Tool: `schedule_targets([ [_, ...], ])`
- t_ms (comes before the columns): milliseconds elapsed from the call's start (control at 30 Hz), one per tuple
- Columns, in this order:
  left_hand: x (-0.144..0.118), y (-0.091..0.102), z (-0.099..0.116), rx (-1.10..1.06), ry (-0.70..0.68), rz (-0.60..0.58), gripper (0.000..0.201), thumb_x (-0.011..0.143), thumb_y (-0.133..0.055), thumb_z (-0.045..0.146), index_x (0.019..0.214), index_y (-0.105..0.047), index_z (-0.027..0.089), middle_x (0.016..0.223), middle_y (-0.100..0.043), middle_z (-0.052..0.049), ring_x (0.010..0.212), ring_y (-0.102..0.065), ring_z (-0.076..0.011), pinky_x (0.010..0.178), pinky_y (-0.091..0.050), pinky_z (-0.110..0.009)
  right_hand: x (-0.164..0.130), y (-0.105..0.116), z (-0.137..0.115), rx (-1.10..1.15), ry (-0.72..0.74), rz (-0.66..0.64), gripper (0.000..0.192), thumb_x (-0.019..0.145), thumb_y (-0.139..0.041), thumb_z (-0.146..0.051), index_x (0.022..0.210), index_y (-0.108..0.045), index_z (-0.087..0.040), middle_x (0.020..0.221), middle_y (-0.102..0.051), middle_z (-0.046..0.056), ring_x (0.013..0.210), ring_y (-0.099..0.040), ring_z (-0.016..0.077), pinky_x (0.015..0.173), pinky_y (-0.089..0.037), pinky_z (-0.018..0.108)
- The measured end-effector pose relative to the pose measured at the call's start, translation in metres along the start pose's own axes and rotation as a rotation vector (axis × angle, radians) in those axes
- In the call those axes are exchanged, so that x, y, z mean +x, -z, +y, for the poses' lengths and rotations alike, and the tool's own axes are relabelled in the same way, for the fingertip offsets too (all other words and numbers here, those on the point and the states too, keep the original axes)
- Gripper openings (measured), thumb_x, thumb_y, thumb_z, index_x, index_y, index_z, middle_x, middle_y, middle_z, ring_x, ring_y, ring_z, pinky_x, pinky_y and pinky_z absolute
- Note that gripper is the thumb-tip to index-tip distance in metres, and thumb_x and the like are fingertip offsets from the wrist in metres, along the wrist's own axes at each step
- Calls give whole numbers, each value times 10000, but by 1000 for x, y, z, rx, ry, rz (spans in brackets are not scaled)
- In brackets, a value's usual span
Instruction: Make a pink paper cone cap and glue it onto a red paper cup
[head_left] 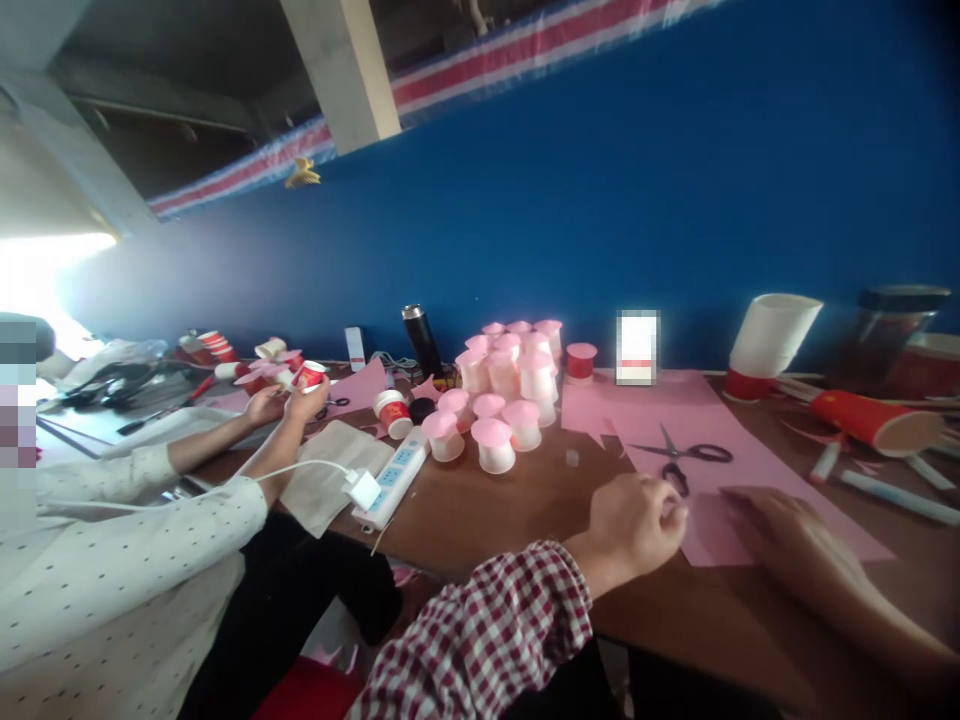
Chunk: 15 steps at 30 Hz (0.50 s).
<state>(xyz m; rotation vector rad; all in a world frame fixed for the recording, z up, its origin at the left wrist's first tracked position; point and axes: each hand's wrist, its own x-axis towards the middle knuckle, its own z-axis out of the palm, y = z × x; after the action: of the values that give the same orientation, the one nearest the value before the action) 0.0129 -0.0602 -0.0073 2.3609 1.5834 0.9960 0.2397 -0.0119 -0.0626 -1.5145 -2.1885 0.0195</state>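
My left hand [637, 525] is curled into a loose fist beside the pink paper sheet [712, 410], and nothing shows in it. Just beyond its knuckles, a pair of dark-handled scissors [679, 455] lies on the sheet with the blades parted. My right hand [787, 525] rests flat over the sheet's near right part, slightly blurred, fingers stretched out. Ahead and to the left stand several white paper cups [497, 458] topped with pink paper discs. A red cup piece [580, 363] with a pink top stands apart from them.
At left, a co-worker's hands [300, 393] hold a red-and-white cup. Between us lie a power strip [397, 480] with a white charger and a tilted paper cup [392, 413]. A black flask [421, 340] stands behind. Stacked cups [776, 340] and markers [900, 497] are at right.
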Motion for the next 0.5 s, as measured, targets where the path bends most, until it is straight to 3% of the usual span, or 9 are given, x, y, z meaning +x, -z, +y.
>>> schedule_targets([
  [300, 11, -11, -21, -103, -73, 139, 152, 828, -513, 272, 879, -626, 185, 830, -671, -40, 820, -601, -177, 796, -498, -309, 5, 7, -1, 182, -117, -9, 354, 759, -466, -490, 993, -606, -264, 1067, -669, 132, 1004, -605, 314, 885, -461, 456],
  [433, 9, -6, -25, -125, -38, 178, 148, 825, -511, 256, 876, -625, 176, 799, -666, -40, 782, -596, -172, 747, -500, -291, 9, 1, 10, 457, -241, -55, 394, 712, -554, -502, 1047, -573, -295, 1134, -646, 124, 943, -651, 285, 758, -535, 393],
  [500, 12, -5, -23, -146, -46, 203, 150, 830, -506, 256, 882, -622, 177, 804, -671, -37, 780, -597, -169, 752, -496, -288, 14, 1, 10, 488, -220, -57, 427, 721, -548, -514, 1088, -551, -295, 1164, -632, 116, 921, -661, 265, 716, -551, 356],
])
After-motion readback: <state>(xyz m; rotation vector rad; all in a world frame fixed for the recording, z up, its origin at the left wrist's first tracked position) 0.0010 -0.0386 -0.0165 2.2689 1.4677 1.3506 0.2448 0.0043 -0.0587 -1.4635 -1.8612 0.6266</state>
